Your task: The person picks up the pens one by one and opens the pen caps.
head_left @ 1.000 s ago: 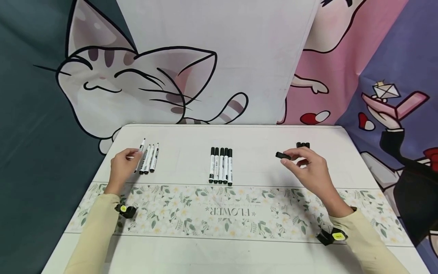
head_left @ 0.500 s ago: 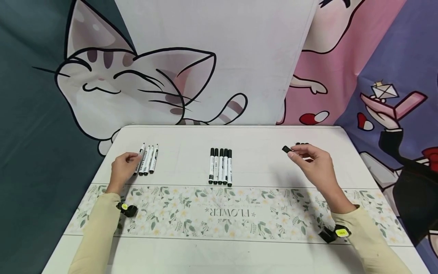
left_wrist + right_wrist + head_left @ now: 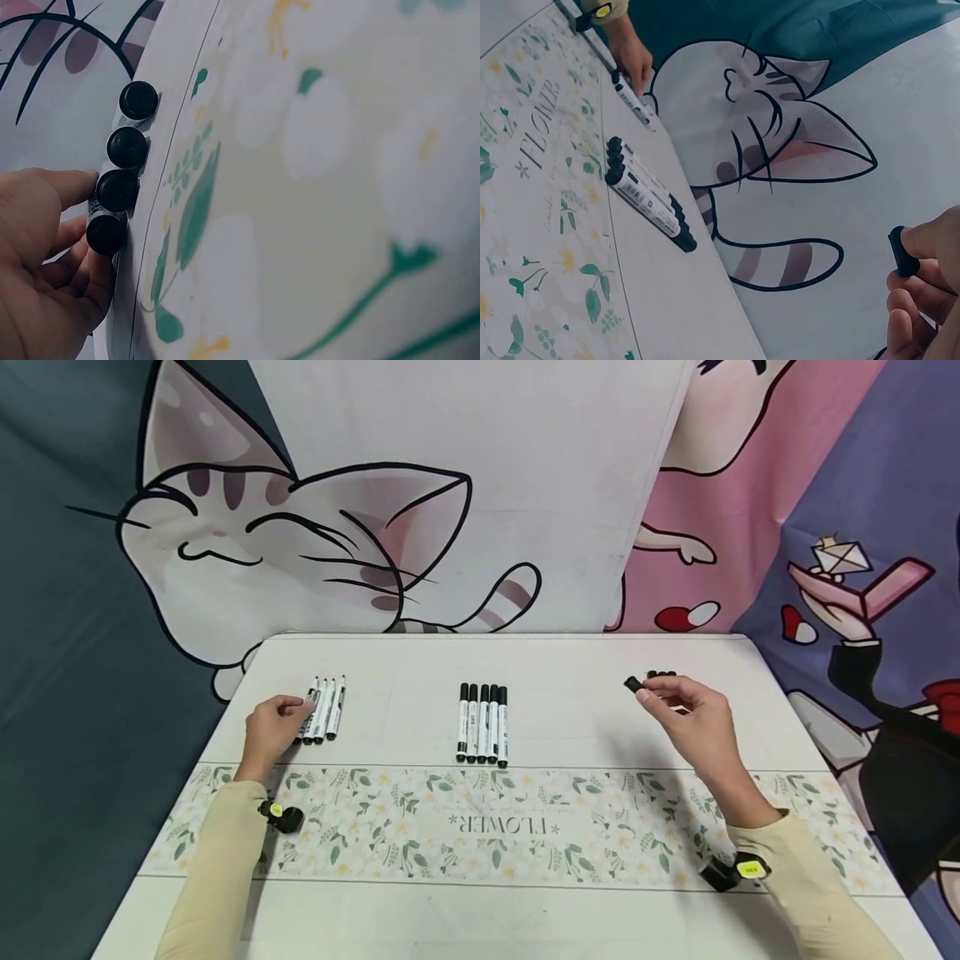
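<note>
My left hand pinches an uncapped white marker at the left end of a row of uncapped markers. The thumb and fingers stand on either side of its black bottom end in the left wrist view, and it lies close against its neighbour. My right hand pinches a small black marker cap between thumb and fingertips, above the back right of the table. Just behind that hand lie several black caps, partly hidden by the fingers.
Several capped markers lie side by side at the middle of the white table. A floral strip with "FLOWER" lettering runs across the front. A cartoon cat backdrop hangs right behind the table's back edge.
My left hand has drawn the outer marker nearer to me, into line with the row. My right hand has shifted right and slightly back with the cap, towards the other caps.
</note>
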### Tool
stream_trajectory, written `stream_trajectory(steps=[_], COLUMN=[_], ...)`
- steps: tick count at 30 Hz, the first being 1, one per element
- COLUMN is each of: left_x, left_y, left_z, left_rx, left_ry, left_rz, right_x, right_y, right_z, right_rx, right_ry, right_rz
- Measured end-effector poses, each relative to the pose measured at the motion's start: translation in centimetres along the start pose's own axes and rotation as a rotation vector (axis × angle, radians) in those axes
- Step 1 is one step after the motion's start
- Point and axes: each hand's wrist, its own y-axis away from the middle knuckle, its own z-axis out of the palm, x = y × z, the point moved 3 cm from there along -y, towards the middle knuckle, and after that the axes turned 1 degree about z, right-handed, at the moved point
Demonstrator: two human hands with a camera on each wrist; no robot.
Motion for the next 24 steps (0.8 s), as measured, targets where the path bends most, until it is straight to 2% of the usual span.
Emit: stream_trajectory(steps=[6,10,15,18,20,24], left_x=[0.4,0.7,1.9,3.1,4.0,5.7], left_y=[0.3,0.9,1.6,2.1,2.5,3.7], left_z=[0.0,-0.1,-0.2,0.0,0.2,1.0], left_rx=[0.013,0.048,0.152,0.187,0.185,0.134], left_ry=[-0.003,0.016,0.049,0.068,0.083,0.096], left_rz=[-0.020,-0.022,0.051,0.106,0.136,0.185], right_x=[0.6,1.0,1.7,2.2,2.6,3.7], right_y=[-0.4,-0.9,-1.6,-2.1,-2.5,-3.5], right_z=[-0.7,-1.1,-1.6,-1.9,-2.1,-2.5], right_rx=[0.070,0.091,0.117,0.146,0.166,0.192], right_ry=[0.002,-0.006,-0.044,-0.062,-0.076,-0.108], right_rz=[0.038,0.083,0.140,0.164,0.181,0.240])
